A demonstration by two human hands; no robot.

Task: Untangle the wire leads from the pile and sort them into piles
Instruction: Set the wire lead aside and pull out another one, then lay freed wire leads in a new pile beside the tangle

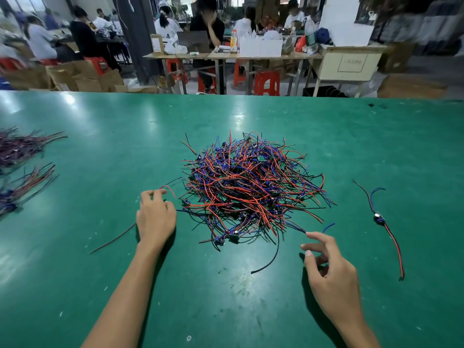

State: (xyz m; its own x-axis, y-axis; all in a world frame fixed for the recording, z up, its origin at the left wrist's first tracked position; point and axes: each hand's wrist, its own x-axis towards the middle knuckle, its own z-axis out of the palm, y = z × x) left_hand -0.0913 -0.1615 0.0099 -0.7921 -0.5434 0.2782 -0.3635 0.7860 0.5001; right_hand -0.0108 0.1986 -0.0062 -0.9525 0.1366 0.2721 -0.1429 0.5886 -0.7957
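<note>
Broadly, a green surface (100, 136) fills the lower part of the view, and in its middle lies a big tangled pile (251, 189) of red, blue and black wire leads with small parts on them. The pile sits between the two hands, just beyond the fingertips of both.

Well to the left of the left hand's fingers, at the edge of the view, lie two sorted bundles: a far bundle (20, 146) and a near bundle (25, 187). Their wires lie roughly side by side.

Well to the right of the right hand's fingers lies one single lead (379, 218), apart from the pile, with a small round part in its middle.

The left hand (155, 217) rests on the surface just beside the left edge of the pile. Its fingers (153, 194) are curled and pinch a thin red wire (168, 189) that loops up from the fingertips toward the pile. A red and black wire (113, 238) runs out from under this hand toward the left.

The right hand (329, 272) is near the lower right edge of the pile. Its fingers are apart and loosely bent, and they hold nothing; a blue wire end (328, 226) lies just beyond the fingertips.
</note>
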